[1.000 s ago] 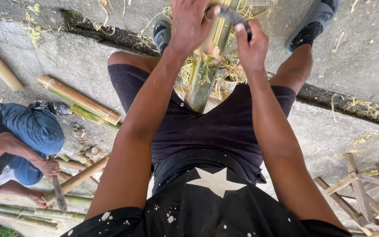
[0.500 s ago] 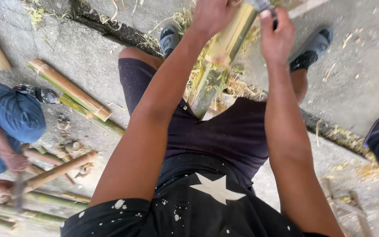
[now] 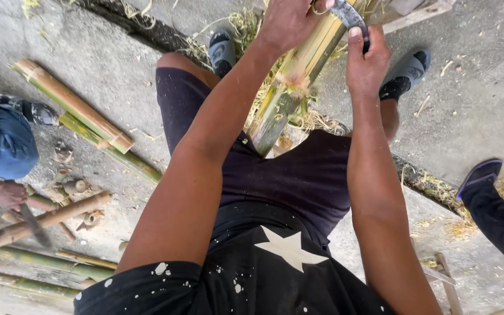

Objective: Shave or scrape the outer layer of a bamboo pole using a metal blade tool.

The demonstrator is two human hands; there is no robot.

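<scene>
Green bamboo pole (image 3: 290, 87) is gripped by the left hand (image 3: 287, 23); right hand (image 3: 367, 61) squeezes a curved blade (image 3: 348, 14), top cut off.

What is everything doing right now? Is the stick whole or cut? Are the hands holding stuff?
Left hand: closed around the bamboo pole.
Right hand: gripping a curved blade.
Bamboo pole: tilted between the knees, skin partly shaved, fibres frayed.
Curved blade: pressed against the pole.
Bamboo pieces: lying flat on the concrete.
Another person's hand: resting on a pole.
</scene>
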